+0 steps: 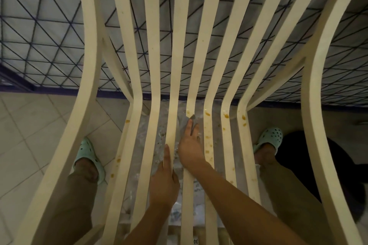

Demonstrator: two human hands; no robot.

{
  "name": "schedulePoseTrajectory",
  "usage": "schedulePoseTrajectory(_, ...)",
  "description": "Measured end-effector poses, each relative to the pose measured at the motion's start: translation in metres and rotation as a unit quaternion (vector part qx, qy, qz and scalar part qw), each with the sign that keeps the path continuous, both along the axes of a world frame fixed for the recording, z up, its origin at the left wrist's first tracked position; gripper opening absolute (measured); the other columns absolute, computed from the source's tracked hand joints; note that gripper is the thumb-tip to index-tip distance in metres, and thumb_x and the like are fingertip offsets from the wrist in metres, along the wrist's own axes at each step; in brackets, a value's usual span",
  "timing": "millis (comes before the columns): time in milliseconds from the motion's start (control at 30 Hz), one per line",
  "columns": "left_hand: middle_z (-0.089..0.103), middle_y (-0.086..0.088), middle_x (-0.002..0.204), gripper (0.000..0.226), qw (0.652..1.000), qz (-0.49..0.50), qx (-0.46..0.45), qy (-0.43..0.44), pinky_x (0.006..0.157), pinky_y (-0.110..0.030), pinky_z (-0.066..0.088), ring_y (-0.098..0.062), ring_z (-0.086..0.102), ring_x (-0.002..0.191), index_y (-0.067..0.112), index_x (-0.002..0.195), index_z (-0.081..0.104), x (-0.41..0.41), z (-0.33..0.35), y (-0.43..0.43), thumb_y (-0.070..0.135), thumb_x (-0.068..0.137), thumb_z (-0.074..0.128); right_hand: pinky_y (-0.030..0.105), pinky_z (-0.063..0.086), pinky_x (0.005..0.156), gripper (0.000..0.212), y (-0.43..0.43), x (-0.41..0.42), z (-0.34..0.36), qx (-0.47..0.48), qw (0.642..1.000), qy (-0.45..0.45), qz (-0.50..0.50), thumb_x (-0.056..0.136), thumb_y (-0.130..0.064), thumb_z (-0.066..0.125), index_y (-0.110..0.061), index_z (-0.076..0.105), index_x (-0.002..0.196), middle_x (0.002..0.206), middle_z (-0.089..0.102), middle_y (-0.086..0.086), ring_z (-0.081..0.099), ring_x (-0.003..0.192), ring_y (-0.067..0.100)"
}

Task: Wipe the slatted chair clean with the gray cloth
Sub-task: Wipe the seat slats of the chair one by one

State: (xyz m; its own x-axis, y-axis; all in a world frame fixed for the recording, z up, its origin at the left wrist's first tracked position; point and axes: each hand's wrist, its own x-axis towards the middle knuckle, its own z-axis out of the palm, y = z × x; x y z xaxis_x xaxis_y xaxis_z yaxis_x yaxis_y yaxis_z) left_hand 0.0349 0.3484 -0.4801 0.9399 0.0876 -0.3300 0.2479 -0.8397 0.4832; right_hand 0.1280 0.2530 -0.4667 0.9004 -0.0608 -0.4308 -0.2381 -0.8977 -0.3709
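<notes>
A cream slatted chair (199, 45) fills the view from above. Its long slats run away from me. My right hand (189, 145) lies flat on the gray cloth (183, 123) and presses it on a middle slat near the bend; only the cloth's far end shows past my fingers. Just to the left and nearer me, my left hand (164, 183) wraps around the neighbouring slat with its forefinger stretched along it. Orange stains (207, 114) dot the slats right of the cloth, and more orange spots (118, 159) mark the left slats.
My feet in mint clogs stand on either side of the seat, the left clog (89, 157) and the right clog (270, 137). Pale floor tiles (29, 125) lie below. A dark wire grid (49, 36) stands behind the chair. A black shape (318, 155) lies at the right.
</notes>
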Motion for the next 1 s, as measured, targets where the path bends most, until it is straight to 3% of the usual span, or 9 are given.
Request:
schedulePoseTrajectory(133, 0.059, 0.0, 0.108, 0.086, 1.0, 0.003, -0.018, -0.001, 0.046, -0.013, 0.035, -0.004, 0.049, 0.056, 0.034, 0.147, -0.022, -0.001, -0.003, 0.0, 0.015, 0.096, 0.045, 0.033, 0.045, 0.1, 0.095, 0.004, -0.001, -0.005, -0.013, 1.0, -0.01, 0.003, 0.092, -0.006, 0.054, -0.002, -0.021, 0.15, 0.159, -0.008, 0.026, 0.04, 0.135, 0.036)
schedulePoseTrajectory(233, 0.053, 0.002, 0.125, 0.085, 1.0, 0.014, -0.023, 0.001, 0.044, -0.017, 0.041, -0.006, 0.052, 0.055, 0.035, 0.147, -0.025, -0.001, 0.0, -0.001, 0.018, 0.098, 0.043, 0.034, 0.044, 0.103, 0.099, 0.003, 0.019, -0.009, -0.03, 0.999, -0.016, 0.003, 0.091, -0.009, 0.058, 0.0, -0.021, 0.15, 0.159, -0.007, 0.028, 0.04, 0.135, 0.037)
schedulePoseTrajectory(333, 0.045, 0.003, 0.141, 0.083, 0.999, 0.016, -0.031, 0.004, 0.042, -0.017, 0.038, -0.008, 0.05, 0.052, 0.038, 0.145, -0.027, 0.0, 0.001, -0.002, 0.021, 0.1, 0.041, 0.035, 0.042, 0.106, 0.095, 0.002, 0.04, -0.012, -0.058, 0.998, -0.025, 0.015, 0.092, -0.011, 0.055, 0.005, -0.021, 0.148, 0.157, -0.007, 0.032, 0.033, 0.14, 0.039)
schedulePoseTrajectory(433, 0.051, 0.002, 0.133, 0.085, 0.999, 0.019, -0.038, 0.005, 0.043, -0.02, 0.046, -0.009, 0.052, 0.052, 0.041, 0.143, -0.029, 0.002, 0.0, -0.001, 0.021, 0.099, 0.042, 0.036, 0.04, 0.106, 0.09, 0.004, 0.047, -0.016, -0.066, 0.997, -0.04, 0.009, 0.094, -0.014, 0.049, 0.007, -0.02, 0.148, 0.157, -0.004, 0.034, 0.029, 0.141, 0.041)
schedulePoseTrajectory(767, 0.055, 0.004, 0.126, 0.087, 0.999, 0.029, -0.023, 0.014, 0.046, -0.023, 0.049, -0.007, 0.053, 0.055, 0.04, 0.142, -0.03, 0.004, 0.001, -0.002, 0.019, 0.099, 0.043, 0.035, 0.048, 0.093, 0.083, 0.001, 0.009, -0.01, -0.024, 0.999, -0.035, -0.004, 0.098, -0.011, 0.044, -0.012, -0.018, 0.153, 0.161, -0.005, 0.023, 0.045, 0.131, 0.037)
schedulePoseTrajectory(1000, 0.055, 0.003, 0.126, 0.089, 0.999, 0.023, -0.027, 0.007, 0.044, -0.019, 0.045, -0.007, 0.052, 0.054, 0.042, 0.14, -0.031, 0.003, 0.002, -0.002, 0.018, 0.098, 0.044, 0.036, 0.05, 0.089, 0.083, -0.003, 0.026, -0.009, -0.04, 0.999, -0.03, 0.018, 0.098, -0.012, 0.045, -0.005, -0.017, 0.152, 0.16, -0.007, 0.025, 0.05, 0.125, 0.036)
